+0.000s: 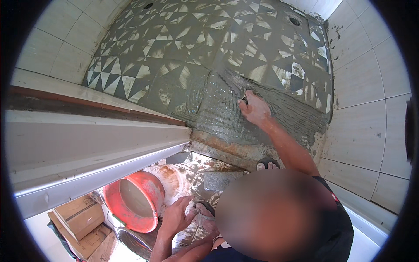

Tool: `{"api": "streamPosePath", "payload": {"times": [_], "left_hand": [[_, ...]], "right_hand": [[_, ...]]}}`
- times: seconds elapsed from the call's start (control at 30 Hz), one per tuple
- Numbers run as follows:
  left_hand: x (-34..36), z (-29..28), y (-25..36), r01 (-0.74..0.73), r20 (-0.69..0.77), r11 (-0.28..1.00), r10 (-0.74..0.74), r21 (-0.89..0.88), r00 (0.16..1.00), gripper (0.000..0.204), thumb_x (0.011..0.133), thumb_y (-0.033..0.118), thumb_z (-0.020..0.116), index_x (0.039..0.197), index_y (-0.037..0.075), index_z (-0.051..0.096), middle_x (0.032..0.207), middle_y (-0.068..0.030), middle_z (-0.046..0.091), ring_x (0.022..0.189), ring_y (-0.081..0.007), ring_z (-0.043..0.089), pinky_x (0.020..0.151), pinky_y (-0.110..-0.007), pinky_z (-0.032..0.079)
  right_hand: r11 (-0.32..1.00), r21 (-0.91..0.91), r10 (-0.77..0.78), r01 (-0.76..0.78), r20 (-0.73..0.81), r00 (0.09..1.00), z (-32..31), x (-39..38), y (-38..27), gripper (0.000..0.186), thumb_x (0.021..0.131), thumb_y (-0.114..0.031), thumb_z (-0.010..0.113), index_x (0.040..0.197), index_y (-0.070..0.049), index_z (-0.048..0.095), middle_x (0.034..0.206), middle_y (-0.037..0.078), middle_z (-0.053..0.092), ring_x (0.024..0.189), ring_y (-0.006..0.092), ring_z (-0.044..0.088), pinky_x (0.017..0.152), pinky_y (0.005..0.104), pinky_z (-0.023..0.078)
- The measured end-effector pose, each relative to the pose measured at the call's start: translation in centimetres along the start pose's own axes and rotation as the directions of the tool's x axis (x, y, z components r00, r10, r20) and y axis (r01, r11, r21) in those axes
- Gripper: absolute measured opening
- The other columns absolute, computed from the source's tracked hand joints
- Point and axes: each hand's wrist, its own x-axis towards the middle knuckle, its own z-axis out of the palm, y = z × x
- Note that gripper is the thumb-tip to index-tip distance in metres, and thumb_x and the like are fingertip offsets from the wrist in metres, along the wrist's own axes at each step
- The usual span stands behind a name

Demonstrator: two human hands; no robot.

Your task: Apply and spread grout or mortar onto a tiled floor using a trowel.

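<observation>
Trowel stroke: an even coat seems best had if the trowel [245, 100] is kept at one shallow tilt and drawn in long, overlapping passes across the wet mortar [222, 114].
Ridges: those combed toward the right-hand tiled wall [360, 78] are best left uncrossed (a stray drag could flatten them), and the pressure should be kept steady.
Trowel position: it is set on the mortar bed, between the triangle-patterned tiles [126, 83] and the brownish door sill [224, 149]; its blade is hardly told from the grey coat.
Right hand: the trowel's dark grip is held by the right hand [256, 110], with the fingers wrapped round it and the knuckles up.
Right arm: it is stretched forward and inward from the shoulder, over the mortar, past the sandalled foot [267, 164].
Left hand: the left hand [176, 215] is held low, with its fingers bent, near the red bucket [157, 190]; whether anything is held in it cannot be told.
Bucket: it is tilted in view, and greyish liquid is seen inside.
</observation>
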Motion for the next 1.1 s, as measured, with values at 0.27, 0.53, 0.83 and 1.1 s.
{"api": "streamPosePath", "payload": {"times": [0.27,0.53,0.83,1.1], "left_hand": [[0.4,0.0,0.0,-0.030,-0.003,0.996,0.030,0.085,1.000,0.052,0.096,0.029,0.078,0.140,0.006,0.063,0.133,-0.0193,0.070,0.110,-0.0367,0.074,0.089,-0.046,0.060],[-0.3,0.7,-1.0,-0.024,0.005,0.999,0.024,0.048,1.000,0.053,0.095,0.031,0.076,0.137,0.002,0.063,0.131,-0.0215,0.070,0.111,-0.0440,0.071,0.093,-0.051,0.058],[-0.3,0.4,-0.7,-0.026,-0.016,0.997,0.027,0.071,1.000,0.053,0.095,0.032,0.076,0.137,0.002,0.063,0.132,-0.0215,0.070,0.112,-0.0431,0.071,0.093,-0.050,0.058],[-0.1,0.5,-0.8,-0.046,-0.043,0.997,0.049,0.064,0.998,0.052,0.096,0.035,0.074,0.138,0.005,0.064,0.132,-0.0215,0.070,0.114,-0.0425,0.070,0.093,-0.050,0.058]], "right_hand": [[0.994,-0.049,-0.103,0.100,-0.071,0.992,1.6,-0.6,-0.9,0.040,0.102,-0.039,0.055,0.121,-0.003,0.055,0.118,0.024,0.072,0.106,0.0480,0.071,0.095,0.0576,0.054],[0.990,-0.092,-0.111,0.106,-0.060,0.992,2.1,0.3,-0.6,0.041,0.103,-0.040,0.053,0.121,-0.004,0.055,0.121,0.024,0.071,0.106,0.0480,0.071,0.096,0.0567,0.054],[0.999,0.036,-0.001,0.002,-0.036,0.999,0.1,-1.0,-2.2,0.042,0.103,-0.042,0.055,0.119,-0.003,0.054,0.118,0.027,0.072,0.107,0.0511,0.070,0.093,0.0585,0.054],[0.981,0.017,-0.192,0.192,-0.018,0.981,2.3,-7.5,-1.7,0.041,0.101,-0.040,0.061,0.114,-0.002,0.055,0.101,0.029,0.069,0.098,0.0516,0.068,0.084,0.0567,0.053]]}}
